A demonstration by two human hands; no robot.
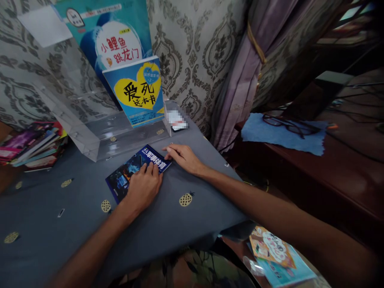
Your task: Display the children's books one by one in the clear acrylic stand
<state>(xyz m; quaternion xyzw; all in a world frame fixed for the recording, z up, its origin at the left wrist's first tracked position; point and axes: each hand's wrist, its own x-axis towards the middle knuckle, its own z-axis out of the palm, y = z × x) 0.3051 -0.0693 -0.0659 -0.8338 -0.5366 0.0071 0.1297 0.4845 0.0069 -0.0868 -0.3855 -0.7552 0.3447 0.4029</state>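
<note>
A dark blue book (121, 180) with white Chinese characters lies at a slant on the grey-blue tablecloth. My left hand (145, 182) rests on its cover, palm down, with the fingers stretched out flat. At the book's upper right edge is my right hand (186, 158), its fingers loosely bent and a little apart. Its fingertips are beside or touching that edge; whether they press on it I cannot tell. Behind the book stands a clear acrylic stand (90, 142) holding a blue book with a yellow heart (136, 94) and a larger teal book (132, 32).
Several stacked books (39, 146) lie at the left. Past the stand's right end is a blurred-out phone-like item (177, 120). Glasses (291, 126) sit on a blue cloth (258, 130) on the dark red furniture (348, 172). More books (279, 256) are low at the right.
</note>
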